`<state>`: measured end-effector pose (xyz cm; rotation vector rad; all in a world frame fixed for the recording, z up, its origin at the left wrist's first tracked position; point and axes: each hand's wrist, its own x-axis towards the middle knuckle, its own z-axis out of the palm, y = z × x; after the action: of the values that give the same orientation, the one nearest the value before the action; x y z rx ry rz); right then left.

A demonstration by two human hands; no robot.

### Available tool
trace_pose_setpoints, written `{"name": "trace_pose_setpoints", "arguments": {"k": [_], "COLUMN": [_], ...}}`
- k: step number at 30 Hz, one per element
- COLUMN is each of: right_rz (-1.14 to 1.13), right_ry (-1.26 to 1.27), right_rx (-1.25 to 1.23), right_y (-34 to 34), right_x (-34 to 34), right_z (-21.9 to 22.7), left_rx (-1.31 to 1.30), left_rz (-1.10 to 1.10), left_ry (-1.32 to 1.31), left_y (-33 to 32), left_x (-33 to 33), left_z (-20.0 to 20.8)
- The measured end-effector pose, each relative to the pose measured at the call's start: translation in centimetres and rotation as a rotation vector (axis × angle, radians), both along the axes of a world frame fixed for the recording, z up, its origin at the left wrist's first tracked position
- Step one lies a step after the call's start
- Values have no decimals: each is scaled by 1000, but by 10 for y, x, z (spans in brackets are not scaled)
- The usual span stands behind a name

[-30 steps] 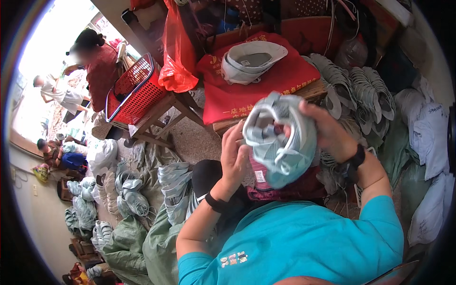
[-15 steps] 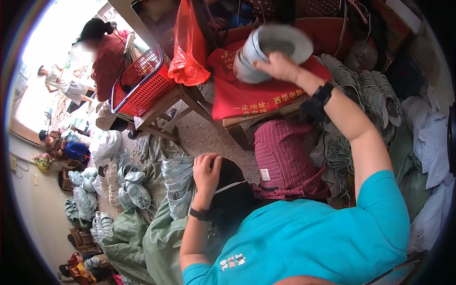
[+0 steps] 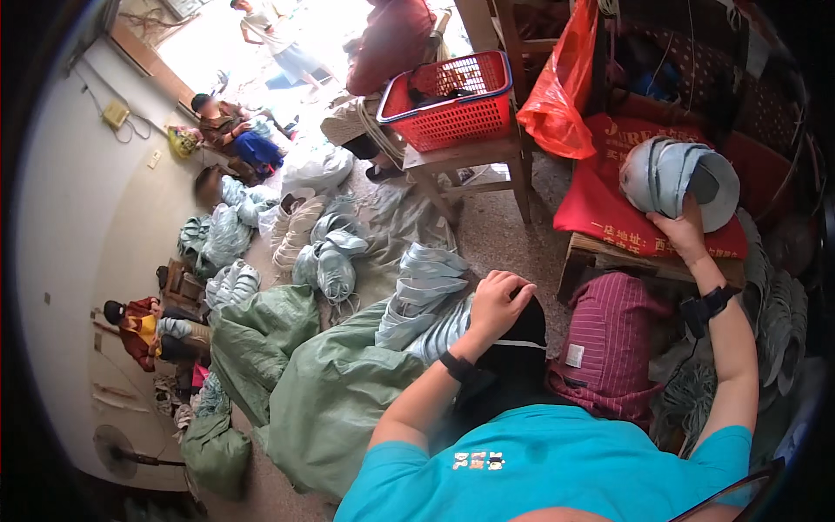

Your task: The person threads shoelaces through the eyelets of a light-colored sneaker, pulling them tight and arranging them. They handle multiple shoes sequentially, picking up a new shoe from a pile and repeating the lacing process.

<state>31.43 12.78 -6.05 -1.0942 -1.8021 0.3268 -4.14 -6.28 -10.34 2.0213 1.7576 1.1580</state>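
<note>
On the red cloth (image 3: 600, 196) at the right lies a nested stack of pale blue-grey, hat-shaped pieces (image 3: 665, 174) with a wide rim. My right hand (image 3: 683, 230) grips the near edge of this stack, its thumb pointing left and some fingers hidden behind the rim. My left hand (image 3: 502, 306) rests loosely over my dark-clad knee, fingers bent and slightly apart, with nothing visible in it. Just left of it stands a tall pile of folded pale blue bands (image 3: 422, 291). A dark wristband circles each of my wrists.
A wooden stool (image 3: 591, 252) bears the red cloth, and a maroon striped cloth bundle (image 3: 600, 339) sits before it. A red basket (image 3: 461, 100) stands on a wooden chair. Green sacks (image 3: 339, 391) and pale bundles cover the floor leftward. Several people sit or stand farther off.
The head view has swung left, so the scene sits farther right. The stack, lifted and blurred before, now lies on the red cloth with my right hand at its near rim.
</note>
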Motion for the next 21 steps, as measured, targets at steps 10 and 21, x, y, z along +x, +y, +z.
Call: {"name": "trace_pose_setpoints", "arguments": {"k": [10, 21], "right_rz": [-47, 135], "right_ry": [283, 85], "right_rx": [122, -187], "right_y": [58, 77], "right_x": [-23, -13], "right_z": [12, -19], "left_rx": [5, 33], "left_rz": [12, 25], "left_ry": [-36, -35], "left_y": [-3, -10], "left_x": [-9, -14], "left_z": [1, 3]}}
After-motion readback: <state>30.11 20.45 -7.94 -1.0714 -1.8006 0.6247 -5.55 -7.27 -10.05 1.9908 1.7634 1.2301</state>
